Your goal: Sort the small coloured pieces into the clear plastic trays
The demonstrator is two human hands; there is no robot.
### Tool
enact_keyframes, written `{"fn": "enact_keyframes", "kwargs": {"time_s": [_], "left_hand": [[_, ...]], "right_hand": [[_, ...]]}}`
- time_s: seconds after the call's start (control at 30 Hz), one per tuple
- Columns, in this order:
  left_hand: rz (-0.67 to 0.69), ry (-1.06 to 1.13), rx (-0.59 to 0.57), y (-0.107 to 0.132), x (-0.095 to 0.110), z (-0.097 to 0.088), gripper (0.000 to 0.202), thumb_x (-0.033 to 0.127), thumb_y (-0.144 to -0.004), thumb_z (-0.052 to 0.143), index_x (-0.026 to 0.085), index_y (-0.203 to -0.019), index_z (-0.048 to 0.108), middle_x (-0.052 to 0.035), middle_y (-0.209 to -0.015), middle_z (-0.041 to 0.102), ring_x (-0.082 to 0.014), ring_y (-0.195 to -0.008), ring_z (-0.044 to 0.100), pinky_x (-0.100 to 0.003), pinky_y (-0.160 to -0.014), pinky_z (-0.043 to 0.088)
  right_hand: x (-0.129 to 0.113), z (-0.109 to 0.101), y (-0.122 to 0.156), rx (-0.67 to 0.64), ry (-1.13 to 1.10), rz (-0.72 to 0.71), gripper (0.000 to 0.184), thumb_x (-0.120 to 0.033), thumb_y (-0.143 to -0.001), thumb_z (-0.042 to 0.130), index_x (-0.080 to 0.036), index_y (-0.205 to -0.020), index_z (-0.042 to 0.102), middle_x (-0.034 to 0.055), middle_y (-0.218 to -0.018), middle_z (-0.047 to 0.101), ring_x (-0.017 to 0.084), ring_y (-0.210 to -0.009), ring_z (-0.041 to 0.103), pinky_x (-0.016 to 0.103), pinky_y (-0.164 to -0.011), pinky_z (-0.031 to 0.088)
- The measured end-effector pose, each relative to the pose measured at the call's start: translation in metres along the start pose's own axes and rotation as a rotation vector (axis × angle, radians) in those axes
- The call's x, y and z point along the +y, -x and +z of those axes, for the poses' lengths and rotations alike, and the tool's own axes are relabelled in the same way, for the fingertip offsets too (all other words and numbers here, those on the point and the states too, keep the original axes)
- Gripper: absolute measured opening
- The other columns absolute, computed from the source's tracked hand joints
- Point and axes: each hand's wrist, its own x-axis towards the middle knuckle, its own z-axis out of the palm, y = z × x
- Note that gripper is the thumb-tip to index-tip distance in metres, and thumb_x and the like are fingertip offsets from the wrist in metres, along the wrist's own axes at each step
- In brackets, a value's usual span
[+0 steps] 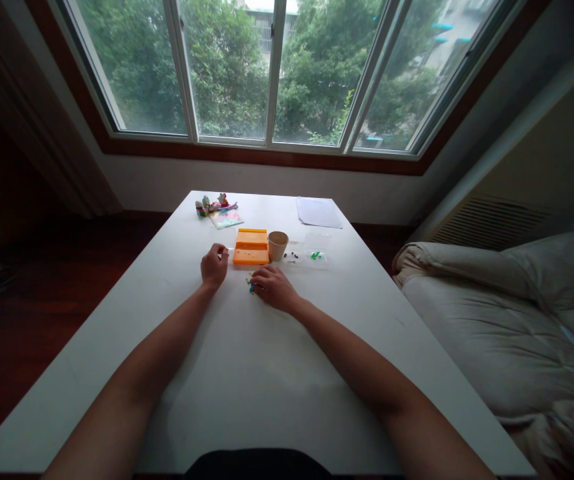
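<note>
My left hand (215, 266) is closed in a pinch beside the left edge of an orange plastic case (251, 257). What its fingertips hold, if anything, is too small to make out. My right hand (275, 288) lies palm down on the table, its fingers apart and bent over small blue, green and yellow pieces (251, 288). The fingertips touch or nearly touch this little pile and hide part of it. Just behind that hand, a tan paper cup (278, 246) stands upright against the right side of the orange case.
Right of the cup, clear plastic boxes hold small dark pieces (294, 255) and green pieces (315, 255). Paper sheets (319, 212) lie at the white table's (267, 373) far right. Small colourful figures (205, 206) and a printed card (226, 218) occupy the far left. A sofa (477, 327) stands to the right.
</note>
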Motion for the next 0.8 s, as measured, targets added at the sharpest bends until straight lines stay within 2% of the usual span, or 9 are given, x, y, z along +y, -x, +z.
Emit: {"fn": "enact_keyframes", "kwargs": {"time_s": [0.13,0.27,0.57,0.8], "left_hand": [[-0.100,-0.015,0.073,-0.010,-0.014,-0.002,0.017,0.036,-0.093,0.051,0.024,-0.098,0.062,-0.0027,-0.094,0.072,-0.0170,-0.074,0.062,-0.027,-0.071,0.043],[-0.169,0.002,0.112,-0.016,-0.025,-0.003,0.017,0.036,-0.092,0.051,0.024,-0.096,0.062,-0.0026,-0.096,0.072,-0.0174,-0.078,0.063,-0.027,-0.074,0.045],[-0.281,0.021,0.096,-0.022,-0.034,-0.004,0.018,0.039,-0.089,0.055,0.024,-0.096,0.062,-0.0037,-0.095,0.071,-0.0190,-0.085,0.063,-0.028,-0.076,0.046],[-0.281,0.041,0.070,-0.023,-0.039,-0.001,0.019,0.039,-0.087,0.056,0.024,-0.098,0.062,-0.0030,-0.094,0.071,-0.0187,-0.084,0.063,-0.028,-0.075,0.046]], "right_hand": [[-0.009,0.010,0.002,-0.091,0.055,-0.026,0.027,-0.036,-0.094,0.062,-0.023,-0.117,0.068,0.0094,-0.126,0.064,0.027,-0.129,0.046,0.045,-0.108,0.036],[-0.010,0.015,0.005,-0.145,0.102,-0.049,0.034,-0.040,-0.093,0.062,-0.022,-0.121,0.066,0.0112,-0.130,0.062,0.029,-0.135,0.043,0.050,-0.114,0.029],[-0.006,0.014,0.006,-0.133,0.082,-0.074,0.024,-0.027,-0.098,0.054,-0.024,-0.118,0.067,0.0098,-0.126,0.065,0.025,-0.136,0.044,0.048,-0.114,0.029],[-0.006,0.013,0.004,-0.138,0.119,-0.107,0.022,-0.025,-0.099,0.051,-0.020,-0.113,0.068,0.0108,-0.121,0.066,0.025,-0.135,0.045,0.049,-0.116,0.026]]}}
